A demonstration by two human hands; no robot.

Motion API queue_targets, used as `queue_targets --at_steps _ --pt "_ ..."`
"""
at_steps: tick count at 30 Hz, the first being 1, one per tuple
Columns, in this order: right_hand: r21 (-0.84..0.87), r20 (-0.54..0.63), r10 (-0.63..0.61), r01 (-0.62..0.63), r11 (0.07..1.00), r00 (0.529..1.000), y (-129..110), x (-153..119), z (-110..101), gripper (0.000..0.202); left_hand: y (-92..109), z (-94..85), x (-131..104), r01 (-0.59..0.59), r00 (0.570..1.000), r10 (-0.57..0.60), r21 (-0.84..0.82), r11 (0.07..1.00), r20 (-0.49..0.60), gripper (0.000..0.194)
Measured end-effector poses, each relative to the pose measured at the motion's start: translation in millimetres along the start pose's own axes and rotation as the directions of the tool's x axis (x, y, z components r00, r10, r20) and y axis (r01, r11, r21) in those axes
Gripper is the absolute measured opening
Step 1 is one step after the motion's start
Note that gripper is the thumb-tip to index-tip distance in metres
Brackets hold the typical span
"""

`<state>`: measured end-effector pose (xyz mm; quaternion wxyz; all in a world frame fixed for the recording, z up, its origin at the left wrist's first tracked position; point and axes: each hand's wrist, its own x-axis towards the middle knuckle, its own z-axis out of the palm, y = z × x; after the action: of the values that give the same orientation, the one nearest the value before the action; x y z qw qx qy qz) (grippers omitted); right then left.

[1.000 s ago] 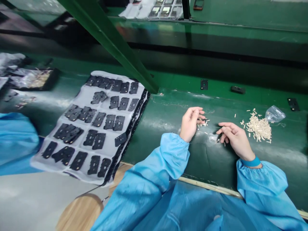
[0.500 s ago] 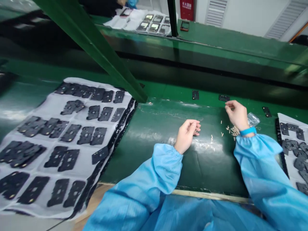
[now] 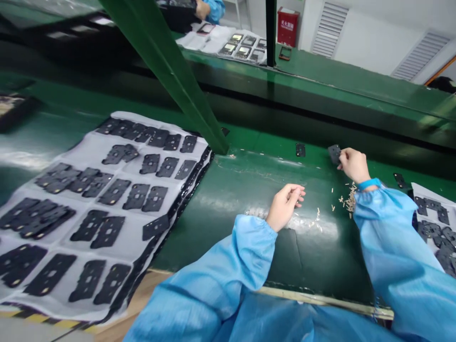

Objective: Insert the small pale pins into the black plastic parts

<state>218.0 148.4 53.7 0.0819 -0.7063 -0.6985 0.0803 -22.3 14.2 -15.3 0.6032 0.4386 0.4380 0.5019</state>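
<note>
Between the thumb and fingers of my right hand (image 3: pixel 354 165) is a flat black plastic part (image 3: pixel 334 155), tilted up at the back of the green bench. Small pale strips (image 3: pixel 351 198) lie in a loose pile just below that wrist. My left hand (image 3: pixel 286 204) hovers over the middle of the bench, its fingers curled in against the thumb; whatever they may hold is hidden. A few stray strips (image 3: pixel 318 212) are scattered to its right. Another black part (image 3: pixel 300 150) lies flat on the strip of bench behind both hands.
A white cloth-lined tray (image 3: pixel 89 207) with rows of black parts fills the left. A second tray (image 3: pixel 429 192) of similar parts stands at the right edge. A slanted green post (image 3: pixel 178 78) rises behind. Across the divider, another person's hand (image 3: pixel 203 9) shows near laid-out devices.
My right hand has closed on the black part and lifted one edge off the bench. My left hand keeps its curled pose. The whole view has shifted slightly.
</note>
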Motion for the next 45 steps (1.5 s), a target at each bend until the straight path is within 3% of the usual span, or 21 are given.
queue_targets --at_steps 2,4,8,11,16,26,36,45 --pt "0.485 0.066 0.032 -0.06 0.873 0.997 -18.0 -34.1 1.0 0.025 -0.8 0.7 -0.9 0.001 1.0 -0.001 -0.007 1.0 0.024 0.051" --pt "0.68 0.056 -0.01 -0.031 0.733 0.998 -34.2 -75.2 7.3 0.028 -1.7 2.1 -2.2 0.001 0.999 0.0 -0.017 1.0 0.053 0.05" --pt "0.742 -0.029 -0.02 0.035 0.669 0.999 -52.1 -143.4 27.5 0.036 -1.4 7.0 -6.4 0.016 0.992 -0.011 -0.044 0.999 0.122 0.049" --pt "0.72 -0.093 0.043 0.038 0.693 0.995 -53.9 -166.3 42.9 0.033 0.8 10.0 -9.0 0.053 0.986 -0.046 -0.041 0.998 0.16 0.045" --pt "0.737 -0.168 0.079 0.072 0.672 0.983 -49.8 -176.0 57.5 0.03 4.8 10.2 -10.0 0.124 0.975 -0.112 -0.052 0.991 0.192 0.037" --pt "0.736 -0.231 0.124 0.09 0.671 0.965 -47.8 -181.1 66.2 0.027 9.8 9.1 -13.8 0.168 0.943 -0.157 -0.012 0.986 0.292 0.028" --pt "0.784 -0.235 0.135 0.105 0.612 0.963 -54.0 -182.8 65.0 0.021 13.4 12.8 -15.2 0.226 0.948 -0.201 -0.075 0.971 0.248 0.031" --pt "0.782 -0.169 0.165 0.03 0.623 0.972 -54.7 -184.5 64.1 0.026 14.2 13.8 -17.5 0.25 0.947 -0.243 -0.008 0.968 0.211 0.041"
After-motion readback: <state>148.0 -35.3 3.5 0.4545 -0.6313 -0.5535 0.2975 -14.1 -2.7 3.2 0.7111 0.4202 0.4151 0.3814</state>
